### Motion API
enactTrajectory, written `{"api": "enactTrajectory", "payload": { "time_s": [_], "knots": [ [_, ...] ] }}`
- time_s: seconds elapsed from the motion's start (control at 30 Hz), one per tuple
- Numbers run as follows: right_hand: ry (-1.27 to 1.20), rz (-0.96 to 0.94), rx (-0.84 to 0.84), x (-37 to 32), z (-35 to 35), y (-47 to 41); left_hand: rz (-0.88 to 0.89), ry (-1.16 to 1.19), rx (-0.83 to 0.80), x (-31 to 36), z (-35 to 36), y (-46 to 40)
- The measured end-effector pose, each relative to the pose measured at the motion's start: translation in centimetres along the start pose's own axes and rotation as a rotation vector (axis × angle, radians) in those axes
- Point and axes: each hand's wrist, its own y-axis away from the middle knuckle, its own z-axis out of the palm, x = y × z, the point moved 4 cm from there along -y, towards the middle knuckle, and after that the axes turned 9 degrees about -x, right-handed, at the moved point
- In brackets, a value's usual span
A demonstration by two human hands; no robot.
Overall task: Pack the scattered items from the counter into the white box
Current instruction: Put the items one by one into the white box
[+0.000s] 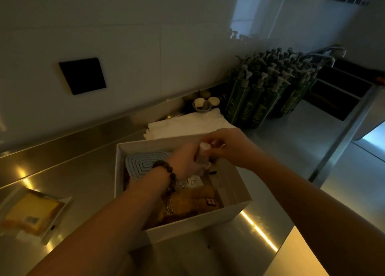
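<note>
Fingers of your left hand (187,161) wrap the small bottle (203,158); your right hand (227,146) pinches its cap. Lower it upright into the white box (195,227), beside the blue mat (143,161).

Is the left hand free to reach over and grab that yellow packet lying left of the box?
Probably not at once: the left hand grips a small bottle over the white box, with the right hand at its cap. The path to the yellow packet looks unobstructed.
</note>
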Motion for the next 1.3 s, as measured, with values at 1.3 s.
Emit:
{"api": "enactTrajectory", "payload": {
  "time_s": [1.3],
  "knots": [
    [0.553, 0.254, -0.343, 1.1, 2.9, 0.7, -0.071, -0.16, 0.27, -3.2, -2.1, 3.5]
  ]
}}
